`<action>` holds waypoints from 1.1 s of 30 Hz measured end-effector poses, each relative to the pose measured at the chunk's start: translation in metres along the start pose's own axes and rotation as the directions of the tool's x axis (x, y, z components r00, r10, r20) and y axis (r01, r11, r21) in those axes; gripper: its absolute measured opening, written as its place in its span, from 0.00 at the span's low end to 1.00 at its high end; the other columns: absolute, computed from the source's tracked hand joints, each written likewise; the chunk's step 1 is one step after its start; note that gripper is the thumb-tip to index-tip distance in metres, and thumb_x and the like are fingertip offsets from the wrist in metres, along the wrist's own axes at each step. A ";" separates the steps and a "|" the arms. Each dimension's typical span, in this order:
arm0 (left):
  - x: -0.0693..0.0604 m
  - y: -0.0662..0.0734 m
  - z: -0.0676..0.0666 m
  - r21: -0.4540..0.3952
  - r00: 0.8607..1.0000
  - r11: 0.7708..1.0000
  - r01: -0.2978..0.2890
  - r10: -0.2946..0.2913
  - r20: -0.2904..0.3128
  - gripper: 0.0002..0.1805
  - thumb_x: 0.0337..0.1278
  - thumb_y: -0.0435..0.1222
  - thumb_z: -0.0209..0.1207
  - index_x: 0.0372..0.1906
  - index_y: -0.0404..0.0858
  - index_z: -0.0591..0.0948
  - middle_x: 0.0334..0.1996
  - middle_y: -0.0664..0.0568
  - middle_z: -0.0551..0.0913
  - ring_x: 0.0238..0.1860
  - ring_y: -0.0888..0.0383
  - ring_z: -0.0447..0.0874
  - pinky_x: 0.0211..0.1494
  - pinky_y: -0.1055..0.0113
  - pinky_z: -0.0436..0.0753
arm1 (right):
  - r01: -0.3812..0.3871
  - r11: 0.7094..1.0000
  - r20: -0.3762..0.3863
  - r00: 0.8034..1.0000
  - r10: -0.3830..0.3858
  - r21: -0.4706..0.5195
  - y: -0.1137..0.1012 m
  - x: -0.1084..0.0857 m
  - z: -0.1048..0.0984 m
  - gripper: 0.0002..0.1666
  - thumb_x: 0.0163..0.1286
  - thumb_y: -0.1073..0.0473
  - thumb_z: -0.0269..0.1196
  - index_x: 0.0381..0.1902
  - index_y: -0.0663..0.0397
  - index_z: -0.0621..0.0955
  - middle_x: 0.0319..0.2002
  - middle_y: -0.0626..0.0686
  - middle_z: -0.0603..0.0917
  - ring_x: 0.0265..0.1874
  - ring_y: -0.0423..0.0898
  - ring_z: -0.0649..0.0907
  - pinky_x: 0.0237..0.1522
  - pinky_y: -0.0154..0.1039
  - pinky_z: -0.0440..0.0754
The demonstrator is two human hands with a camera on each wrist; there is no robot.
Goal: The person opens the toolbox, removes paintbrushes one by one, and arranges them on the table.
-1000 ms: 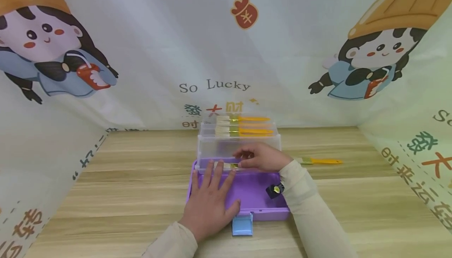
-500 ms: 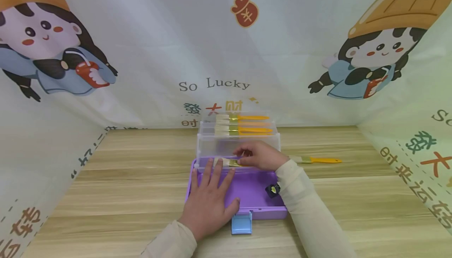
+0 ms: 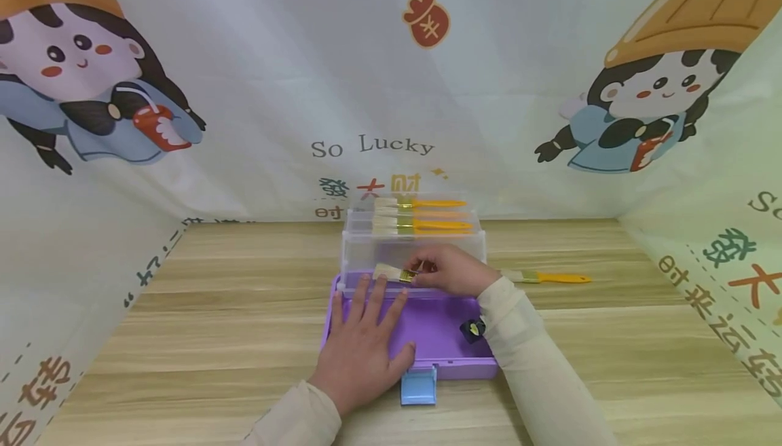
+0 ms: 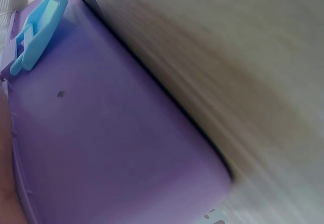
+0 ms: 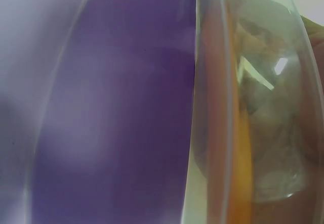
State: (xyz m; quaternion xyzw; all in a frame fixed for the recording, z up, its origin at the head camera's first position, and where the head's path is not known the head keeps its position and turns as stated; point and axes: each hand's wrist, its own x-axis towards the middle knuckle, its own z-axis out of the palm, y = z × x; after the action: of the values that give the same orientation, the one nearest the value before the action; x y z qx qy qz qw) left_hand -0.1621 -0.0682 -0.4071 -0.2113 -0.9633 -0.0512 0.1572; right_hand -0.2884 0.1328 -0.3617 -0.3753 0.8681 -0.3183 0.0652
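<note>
My left hand rests with straight, spread fingers over the left part of an open purple box. Between thumb and fingers of my right hand is a paintbrush, pinched near its metal ferrule at the lowest clear tray. Pale bristles point left, close to the left fingertips; in the head view the right hand covers the handle. In the right wrist view an orange handle shows behind clear plastic. The left wrist view has the box's purple side and blue latch.
Clear stepped trays rise behind the box, with several orange-handled brushes in the upper ones. Another brush lies on the wooden table to the right. A small black device sits at my right wrist.
The brush's bristle end has risen and tilted away from the tray's front edge. My right hand has shifted slightly with it, while the left hand stays put.
</note>
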 end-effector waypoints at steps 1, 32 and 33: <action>0.000 0.000 0.000 -0.002 1.000 1.000 -0.001 0.001 0.001 0.39 0.65 0.62 0.47 0.77 0.49 0.63 0.78 0.41 0.52 0.77 0.40 0.43 0.71 0.32 0.44 | 0.000 1.000 -0.001 1.000 0.000 0.001 0.000 0.000 0.000 0.11 0.66 0.61 0.68 0.47 0.55 0.85 0.40 0.46 0.85 0.36 0.39 0.81 0.43 0.37 0.79; 0.000 0.001 -0.001 0.010 1.000 1.000 -0.007 0.007 -0.001 0.39 0.65 0.63 0.44 0.76 0.48 0.64 0.77 0.40 0.53 0.77 0.39 0.43 0.71 0.32 0.45 | 0.047 0.996 -0.082 0.995 -0.053 -0.080 0.000 -0.001 0.004 0.12 0.64 0.65 0.67 0.46 0.56 0.85 0.32 0.44 0.81 0.31 0.40 0.77 0.36 0.37 0.78; 0.000 0.001 -0.001 0.012 1.000 1.000 -0.007 0.007 0.000 0.39 0.65 0.63 0.44 0.76 0.48 0.64 0.77 0.40 0.54 0.77 0.39 0.43 0.71 0.32 0.45 | 0.057 0.995 -0.092 0.994 -0.064 -0.079 0.000 -0.001 0.004 0.12 0.63 0.66 0.66 0.46 0.56 0.85 0.33 0.44 0.82 0.32 0.40 0.77 0.36 0.37 0.78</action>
State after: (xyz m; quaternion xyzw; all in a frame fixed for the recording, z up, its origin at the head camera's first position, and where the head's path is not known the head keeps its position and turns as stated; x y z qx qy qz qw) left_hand -0.1613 -0.0678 -0.4062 -0.2138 -0.9628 -0.0450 0.1589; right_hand -0.2866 0.1317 -0.3649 -0.3881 0.8700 -0.3039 -0.0001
